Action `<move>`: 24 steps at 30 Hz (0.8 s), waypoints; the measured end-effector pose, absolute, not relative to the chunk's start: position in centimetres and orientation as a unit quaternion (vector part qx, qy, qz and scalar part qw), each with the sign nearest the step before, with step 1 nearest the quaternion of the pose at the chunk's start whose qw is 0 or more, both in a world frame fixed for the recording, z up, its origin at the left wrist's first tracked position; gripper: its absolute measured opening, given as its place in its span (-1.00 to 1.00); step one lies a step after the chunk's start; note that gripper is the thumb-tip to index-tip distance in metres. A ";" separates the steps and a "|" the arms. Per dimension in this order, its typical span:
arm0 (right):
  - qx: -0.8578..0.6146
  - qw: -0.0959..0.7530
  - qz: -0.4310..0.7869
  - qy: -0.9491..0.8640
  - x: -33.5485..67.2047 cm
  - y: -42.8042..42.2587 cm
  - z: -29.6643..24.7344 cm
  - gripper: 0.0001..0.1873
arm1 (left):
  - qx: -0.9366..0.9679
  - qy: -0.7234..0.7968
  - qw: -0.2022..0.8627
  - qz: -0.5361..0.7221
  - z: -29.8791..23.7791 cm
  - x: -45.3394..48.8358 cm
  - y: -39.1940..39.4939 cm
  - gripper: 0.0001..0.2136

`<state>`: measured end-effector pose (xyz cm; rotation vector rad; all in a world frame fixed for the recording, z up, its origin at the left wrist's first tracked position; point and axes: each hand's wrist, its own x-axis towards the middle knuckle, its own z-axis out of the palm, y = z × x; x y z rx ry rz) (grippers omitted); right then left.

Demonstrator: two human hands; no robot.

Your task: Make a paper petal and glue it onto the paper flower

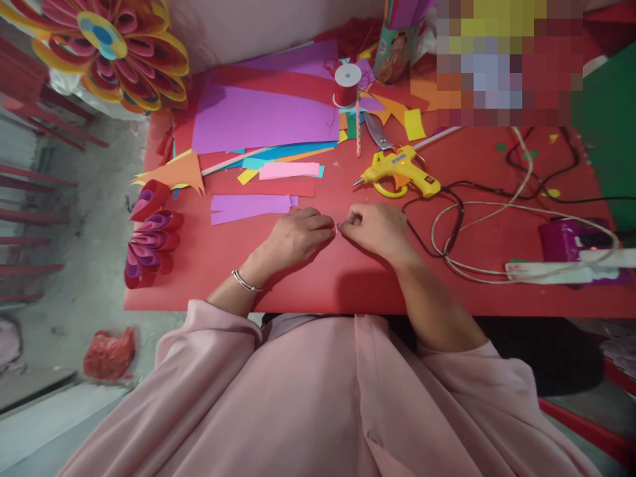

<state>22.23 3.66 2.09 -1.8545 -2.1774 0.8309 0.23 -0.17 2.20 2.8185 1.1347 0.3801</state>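
Note:
My left hand [304,232] and my right hand [376,230] meet low over the red tabletop, thumbs and fingers pinched together. Between the fingertips shows a thin sliver of a pink paper strip [336,229]; the fingers hide most of it. Just beyond my left hand lie purple paper strips [251,208], with a stack of pink paper strips [289,170] behind them. A yellow hot glue gun [405,169] rests beyond my right hand, its nozzle pointing left. Yellow-handled scissors [380,136] lie partly under it.
Purple sheets [268,106] and a ribbon spool [347,86] are at the back. Looped paper petals [152,238] sit at the left edge, below a large paper flower [106,46]. Looped cables [462,225] and a purple box [561,238] occupy the right.

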 end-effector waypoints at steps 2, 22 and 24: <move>-0.622 0.080 0.278 -0.728 22.2 3.7 2.2 -0.89 | 0.920 0.369 0.037 0.126 2.2 0.2 -0.2 -0.75; -0.620 0.086 0.274 -0.730 22.3 3.7 1.9 -0.88 | 0.920 0.370 0.042 0.121 2.2 0.2 -0.1 -0.72; -0.620 0.085 0.274 -0.730 22.3 3.6 1.9 -0.88 | 0.920 0.371 0.040 0.121 2.2 0.2 -0.1 -0.71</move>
